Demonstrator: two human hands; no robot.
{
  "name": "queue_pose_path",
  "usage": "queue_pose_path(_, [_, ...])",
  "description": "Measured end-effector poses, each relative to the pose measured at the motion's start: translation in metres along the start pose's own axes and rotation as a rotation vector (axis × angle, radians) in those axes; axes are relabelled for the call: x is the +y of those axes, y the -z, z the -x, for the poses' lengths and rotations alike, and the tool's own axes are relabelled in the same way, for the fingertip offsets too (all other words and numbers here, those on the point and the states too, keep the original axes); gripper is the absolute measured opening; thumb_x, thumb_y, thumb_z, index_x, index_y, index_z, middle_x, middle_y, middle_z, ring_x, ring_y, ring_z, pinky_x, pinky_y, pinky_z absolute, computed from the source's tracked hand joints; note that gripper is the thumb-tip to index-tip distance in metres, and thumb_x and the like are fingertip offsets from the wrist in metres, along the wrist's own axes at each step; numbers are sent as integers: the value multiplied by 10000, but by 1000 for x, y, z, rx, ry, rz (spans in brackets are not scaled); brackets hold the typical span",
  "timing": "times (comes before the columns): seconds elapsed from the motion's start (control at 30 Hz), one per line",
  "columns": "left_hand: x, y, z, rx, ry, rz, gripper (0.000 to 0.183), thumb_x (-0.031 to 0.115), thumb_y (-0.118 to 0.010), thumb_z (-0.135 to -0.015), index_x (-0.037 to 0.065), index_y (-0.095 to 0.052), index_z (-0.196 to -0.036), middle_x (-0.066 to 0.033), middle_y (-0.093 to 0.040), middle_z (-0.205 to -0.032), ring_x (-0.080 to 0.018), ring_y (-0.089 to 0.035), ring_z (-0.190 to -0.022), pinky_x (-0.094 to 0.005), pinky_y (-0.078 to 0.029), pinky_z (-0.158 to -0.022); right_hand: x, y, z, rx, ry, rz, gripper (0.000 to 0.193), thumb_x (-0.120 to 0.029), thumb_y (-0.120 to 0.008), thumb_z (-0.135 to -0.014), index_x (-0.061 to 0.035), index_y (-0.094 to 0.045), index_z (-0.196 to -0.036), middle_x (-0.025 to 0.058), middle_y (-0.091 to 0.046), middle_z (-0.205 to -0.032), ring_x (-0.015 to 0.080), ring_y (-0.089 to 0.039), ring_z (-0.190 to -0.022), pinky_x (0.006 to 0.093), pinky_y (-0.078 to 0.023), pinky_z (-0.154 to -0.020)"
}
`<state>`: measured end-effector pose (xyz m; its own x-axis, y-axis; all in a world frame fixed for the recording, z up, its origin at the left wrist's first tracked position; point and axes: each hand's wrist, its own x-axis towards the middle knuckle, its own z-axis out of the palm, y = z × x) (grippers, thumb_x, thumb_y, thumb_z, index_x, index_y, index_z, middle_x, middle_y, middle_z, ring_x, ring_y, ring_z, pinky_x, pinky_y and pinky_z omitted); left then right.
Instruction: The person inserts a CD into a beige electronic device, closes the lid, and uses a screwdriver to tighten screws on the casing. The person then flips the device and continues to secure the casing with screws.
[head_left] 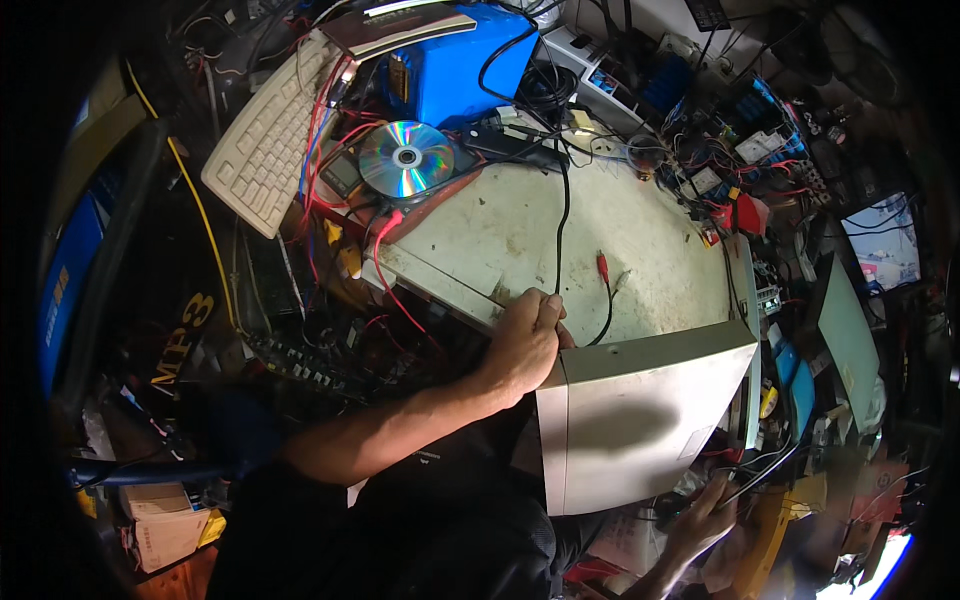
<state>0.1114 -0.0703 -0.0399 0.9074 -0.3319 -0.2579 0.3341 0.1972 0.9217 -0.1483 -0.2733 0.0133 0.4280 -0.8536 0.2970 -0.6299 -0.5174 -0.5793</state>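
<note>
The left hand [525, 342], mid-frame, pinches one black cable [564, 220] just beside one beige computer case [630, 430], lower centre. Lower right, the right hand [700, 522] curls near one thin shiny rod [768, 470]; I cannot tell whether it grips. Beyond: two plugs [603, 266], centre; one optical disc [428, 168] and one keyboard [270, 140], upper left.

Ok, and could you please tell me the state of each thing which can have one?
Left grip: closed on black cable
Black cable: held, trailing across tabletop
Right grip: closure unclear
Red plug: unplugged, above or on tabletop
Disc: uncased, shiny side up
Keyboard: keys facing camera
Pale case: closed on visible sides
Screen: lit
</note>
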Motion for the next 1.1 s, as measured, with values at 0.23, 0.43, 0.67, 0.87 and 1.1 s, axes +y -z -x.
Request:
queue_pose_path(0.23, [-4,5,-14,-22,-150,-393,249,233,-462,-1118,21,-580,-1060,-82,-645,-727,-170,-591,-671,-366,-489,-673,-212,-61,-63,-510,1176,251,193,-17,-581,-913,29,-686,-1070,208,-694,-963,381,-654,-991,485,-530,-841])
queue_pose_path(0.43, [-11,8,-27,-64,-238,-490,127,65,-515,-998,-7,-568,-1088,-201,-660,-868,-343,-646,-829,-451,-490,-725,-256,-109,-86,-1233,1108,517,246,-198,-589,-990,27,-688,-970,239,-716,-883,435,-702,-901,519,-534,-832])
queue_pose_path(0.67, [-33,12,-39,-68,-395,-651,114,17,-574,-960,-30,-525,-1052,-236,-654,-863,-402,-662,-793,-499,-489,-693,-257,-129,-105,-1392,1078,499,349,-311,-638,-999,28,-719,-993,241,-716,-874,414,-701,-857,487,-526,-817])
queue_pose_path(0.87, [-45,12,-45,-34,-553,-715,127,54,-595,-982,-15,-495,-1017,-223,-622,-810,-401,-631,-725,-516,-468,-649,-256,-138,-111,-1439,1062,521,450,-402,-638,-1021,22,-739,-912,237,-679,-753,379,-675,-733,498,-508,-762])
queue_pose_path(1.1, [-22,3,-26,130,-450,-650,167,106,-582,-1029,0,-482,-948,-209,-610,-763,-439,-598,-702,-540,-443,-649,-249,-150,-114,-1493,1021,496,547,-491,-641,-1022,32,-742,-899,220,-627,-672,298,-592,-615,463,-485,-655])
